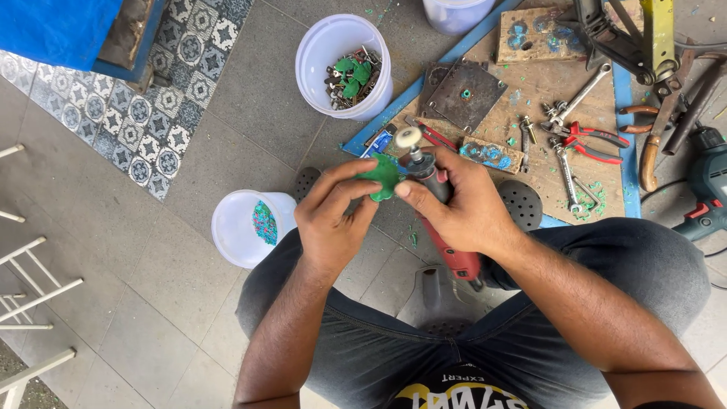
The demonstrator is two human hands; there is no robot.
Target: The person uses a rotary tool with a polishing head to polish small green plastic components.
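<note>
Currently left hand [331,220] fingers pinch green part [382,176]; right hand [458,204] grips red rotary tool [447,242], wheel far-pointing, wrists bent inward.

Grey tiled floor [189,303], patterned tile strip [144,113], white chair frame [30,303]

Two buckets [344,64] [246,227] stand on the floor [227,136], left of the board [530,83]. Wrenches [579,95] and pliers [594,140] lie on the board; a drill [704,189] lies to its right.

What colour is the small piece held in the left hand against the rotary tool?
Green piece, pinched in the left hand; the head view shows it best.
</note>
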